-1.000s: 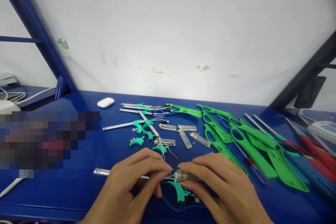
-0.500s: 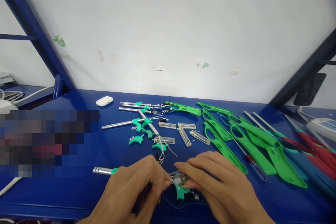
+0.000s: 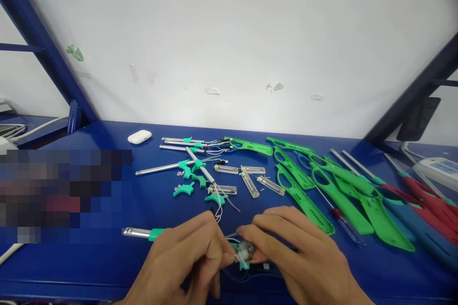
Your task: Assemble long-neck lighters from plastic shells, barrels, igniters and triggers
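My left hand (image 3: 189, 257) is closed, its thumb and forefinger pinching at the white end of a small clear part (image 3: 246, 249). Around the other side of that part, the fingers of my right hand (image 3: 293, 252) are closed. A teal trigger piece (image 3: 244, 265) shows just below it, partly hidden. From under my left hand a silver metal tube (image 3: 138, 232) with a teal collar sticks out to the left. Beyond my hands lie several clear fuel tanks (image 3: 250, 185), teal triggers (image 3: 183, 189) and thin metal tubes with white wires (image 3: 200, 164).
Green shell halves (image 3: 296, 195) lie at right, beside a screwdriver (image 3: 345, 226) and blue and red lighters (image 3: 422, 214). A white case (image 3: 139, 137) sits at the back left of the blue table (image 3: 89, 271). A blurred patch covers the far left.
The clear part has turned slightly between my fingers, and less of the teal trigger below it shows. The view has shifted a little.
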The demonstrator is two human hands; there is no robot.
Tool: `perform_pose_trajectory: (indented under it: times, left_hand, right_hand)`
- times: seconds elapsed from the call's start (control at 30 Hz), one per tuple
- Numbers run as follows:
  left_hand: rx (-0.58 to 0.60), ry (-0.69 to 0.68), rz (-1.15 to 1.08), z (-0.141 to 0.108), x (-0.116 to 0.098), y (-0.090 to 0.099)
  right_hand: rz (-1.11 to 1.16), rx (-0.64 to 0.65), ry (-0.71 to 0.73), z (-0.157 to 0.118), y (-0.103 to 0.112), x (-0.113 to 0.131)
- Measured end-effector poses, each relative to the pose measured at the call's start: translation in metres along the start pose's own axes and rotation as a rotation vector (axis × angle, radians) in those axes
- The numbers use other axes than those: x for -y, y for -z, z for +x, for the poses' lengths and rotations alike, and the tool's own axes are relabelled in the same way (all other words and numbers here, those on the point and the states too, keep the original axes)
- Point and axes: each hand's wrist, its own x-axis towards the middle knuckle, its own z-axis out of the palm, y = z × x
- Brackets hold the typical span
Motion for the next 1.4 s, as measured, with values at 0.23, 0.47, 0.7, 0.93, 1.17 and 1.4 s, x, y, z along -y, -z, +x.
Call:
perform_pose_trajectory:
  times: [0.23, 0.47, 0.7, 0.93, 1.17, 1.4]
  left_hand:
    - [-0.018, -0.095, 0.346, 0.013, 0.005, 0.008]
    - [0.122, -0.162, 0.489, 0.02, 0.008, -0.007]
    - [0.229, -0.07, 0.363, 0.032, 0.007, -0.014]
    - [0.247, -0.06, 0.33, 0.032, 0.009, -0.013]
    - [0.227, -0.088, 0.308, 0.028, 0.015, -0.013]
    - [0.218, -0.095, 0.298, 0.029, 0.014, -0.013]
  right_hand:
    - [0.081, 0.029, -0.299, -0.006, 0.018, -0.008]
    - [0.094, 0.131, -0.55, -0.023, 0.013, -0.01]
    - [0.257, 0.213, -0.578, -0.023, 0.02, -0.011]
    - [0.175, 0.184, -0.469, -0.018, 0.019, -0.009]
    - [0.183, 0.229, -0.473, -0.023, 0.018, -0.006]
    - [0.173, 0.208, -0.456, -0.02, 0.018, -0.005]
